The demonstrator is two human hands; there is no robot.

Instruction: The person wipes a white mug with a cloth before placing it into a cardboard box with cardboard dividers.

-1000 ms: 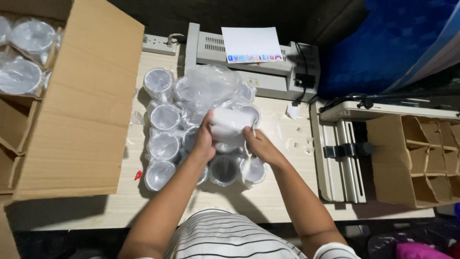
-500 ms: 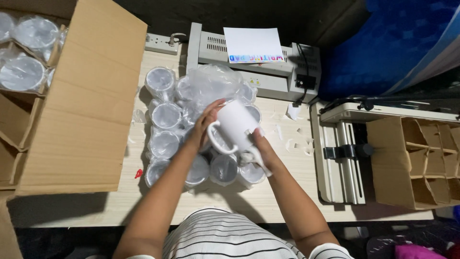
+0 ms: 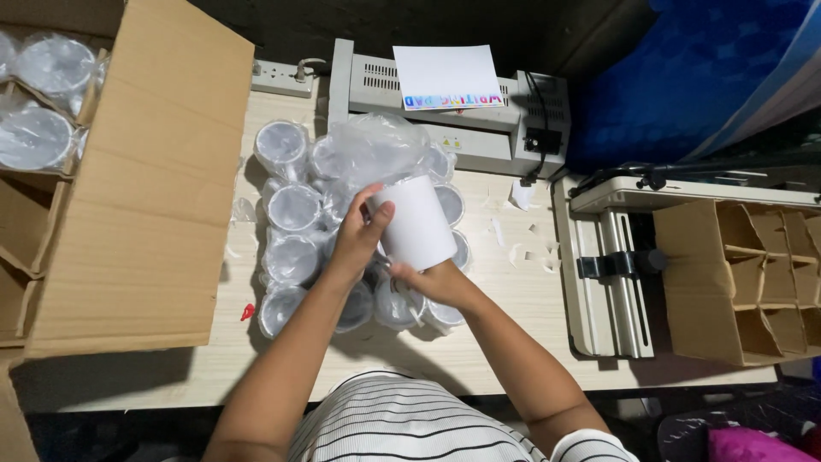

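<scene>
Hands first: your left hand [image 3: 363,231] wraps its fingers round the upper side of a plain white cylindrical mug [image 3: 417,222], and your right hand [image 3: 436,282] cups it from below, so both are closed on the same mug. You hold it in the air just above a cluster of plastic-wrapped white mugs [image 3: 291,231] standing upright on the pale wooden table [image 3: 513,299], with a crumpled clear plastic bag [image 3: 376,150] lying over the far mugs.

By the look of it, you are at the handling stage, the mug freed of its wrapping and lifted clear of the rest. Any next move calls for a firm grip from both sides, since the smooth wall could slip, and for care not to knock the wrapped mugs right under it.

Its long axis runs tilted, from near your right hand up and away toward the grey laminating machine [image 3: 462,120]. Which end is the mouth you cannot tell from here; no handle shows either.

To your left sits a large open brown cardboard box [image 3: 145,171] with more wrapped mugs inside; to your right a smaller cardboard box with dividers [image 3: 753,282] rests on a white paper trimmer [image 3: 607,274]
</scene>
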